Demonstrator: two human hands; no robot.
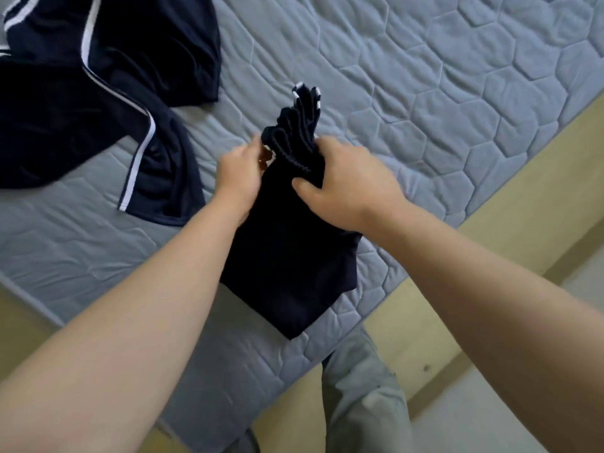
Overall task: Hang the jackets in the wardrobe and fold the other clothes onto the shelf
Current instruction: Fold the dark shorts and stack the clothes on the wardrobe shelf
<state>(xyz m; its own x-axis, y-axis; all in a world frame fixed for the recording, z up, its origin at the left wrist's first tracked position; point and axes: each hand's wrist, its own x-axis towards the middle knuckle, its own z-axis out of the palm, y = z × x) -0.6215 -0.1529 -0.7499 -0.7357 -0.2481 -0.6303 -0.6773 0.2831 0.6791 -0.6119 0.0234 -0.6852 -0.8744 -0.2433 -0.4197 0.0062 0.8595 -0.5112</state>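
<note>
A grey quilted mattress [425, 76] lies on a pale wooden bedframe [529, 178] above light floor [464, 420].

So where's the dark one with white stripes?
The striped garment lies crumpled at upper left of the head view on the grey mattress, beside the folded dark garment that the left hand and right hand grip.

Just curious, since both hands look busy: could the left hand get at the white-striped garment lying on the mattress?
Probably yes: only bare mattress lies between the left hand and the striped garment. That hand would first have to release the folded dark garment it holds.
</note>
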